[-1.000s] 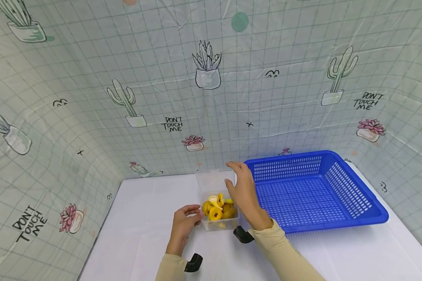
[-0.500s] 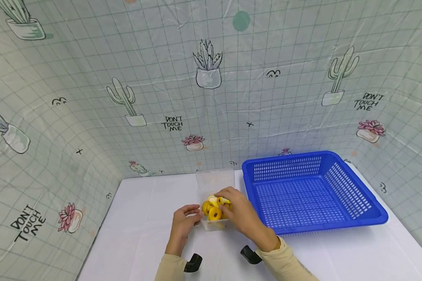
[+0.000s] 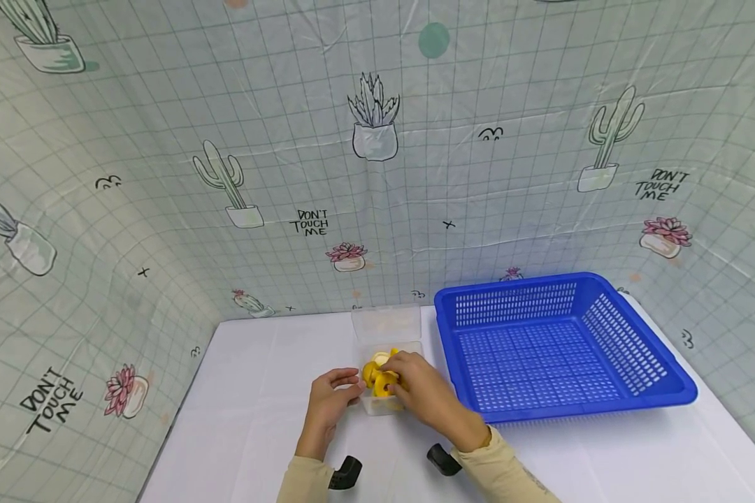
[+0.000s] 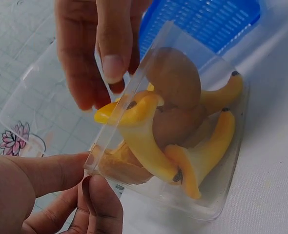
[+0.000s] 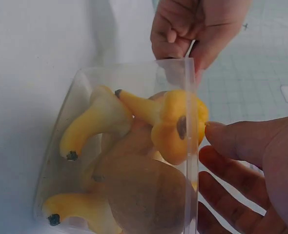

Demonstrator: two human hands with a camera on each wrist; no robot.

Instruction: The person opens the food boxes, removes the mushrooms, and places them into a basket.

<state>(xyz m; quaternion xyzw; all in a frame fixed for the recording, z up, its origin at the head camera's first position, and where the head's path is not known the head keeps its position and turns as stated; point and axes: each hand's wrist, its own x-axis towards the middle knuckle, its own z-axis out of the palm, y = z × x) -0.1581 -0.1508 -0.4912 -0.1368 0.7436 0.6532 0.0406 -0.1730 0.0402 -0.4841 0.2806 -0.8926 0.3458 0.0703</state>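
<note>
A clear plastic box (image 3: 382,406) stands on the table, holding several yellow mushrooms with dark-tipped stems and brown rounded pieces (image 4: 173,75). My left hand (image 3: 328,399) pinches the box's rim at its left corner, between thumb and fingers. Over the box's mouth reaches my right hand (image 3: 426,392), its fingers spread and slightly bent around the top of the pile. In the right wrist view, its thumb tip is right at the cap of a yellow mushroom (image 5: 168,139), while the other fingers (image 5: 227,168) lie along the rim. The right hand hides part of the pile in the head view.
Behind the box its clear lid (image 3: 386,323) stands folded back. A large blue basket (image 3: 541,413) with perforated walls sits to the right, close beside the right hand. The white-covered table (image 3: 245,419) meets a cactus-printed cloth (image 3: 302,265) at the back.
My right hand has come down from beside the basket's left edge, over the box, then shifted left onto the yellow mushrooms. The left hand stays at the rim.
</note>
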